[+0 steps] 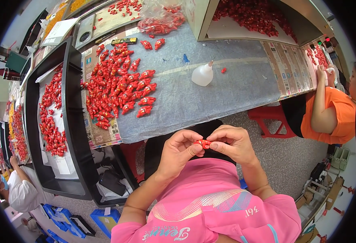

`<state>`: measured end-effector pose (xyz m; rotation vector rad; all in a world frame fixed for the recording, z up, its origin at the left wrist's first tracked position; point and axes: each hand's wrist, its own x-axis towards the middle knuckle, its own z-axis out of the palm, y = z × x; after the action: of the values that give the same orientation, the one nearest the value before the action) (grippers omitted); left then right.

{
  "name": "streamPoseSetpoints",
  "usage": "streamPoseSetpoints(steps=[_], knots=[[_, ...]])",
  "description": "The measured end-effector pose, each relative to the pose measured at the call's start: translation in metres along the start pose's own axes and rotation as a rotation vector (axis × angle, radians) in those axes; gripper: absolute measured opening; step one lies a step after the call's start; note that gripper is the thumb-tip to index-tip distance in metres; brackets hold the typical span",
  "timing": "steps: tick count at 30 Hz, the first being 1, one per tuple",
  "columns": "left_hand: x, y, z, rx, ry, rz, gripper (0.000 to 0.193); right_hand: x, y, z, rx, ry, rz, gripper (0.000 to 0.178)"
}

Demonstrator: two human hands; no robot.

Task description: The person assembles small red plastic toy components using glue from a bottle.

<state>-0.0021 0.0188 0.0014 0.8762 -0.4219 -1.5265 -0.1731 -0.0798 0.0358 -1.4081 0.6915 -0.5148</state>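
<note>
Between the fingertips of both hands is a small red plastic figure part [202, 143], held just off the table's front edge. My left hand [181, 150] pinches its left end with thumb and forefinger. On its other end, my right hand [231, 145] has thumb and fingers closed. Fingertips cover much of the part, so its exact shape is hidden. Ahead and to the left, a heap of similar red figures [115, 83] lies on the table, with a few set in a loose row along its right side.
A white squeeze bottle [203, 74] with a thin tip stands on the blue-grey table cover [234, 91], beside a tiny red piece [223, 70]. Black trays [74, 117] of red parts flank the left. An open box [242, 34] holds more. A co-worker in orange [327, 117] sits at right.
</note>
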Motion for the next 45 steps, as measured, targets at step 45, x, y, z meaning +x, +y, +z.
streamPoseSetpoints(steps=[45], knots=[[0.000, -0.002, 0.005, 0.070, -0.048, 0.025, 0.012, -0.015, -0.001, 0.011, -0.381, 0.155, -0.272, 0.007]])
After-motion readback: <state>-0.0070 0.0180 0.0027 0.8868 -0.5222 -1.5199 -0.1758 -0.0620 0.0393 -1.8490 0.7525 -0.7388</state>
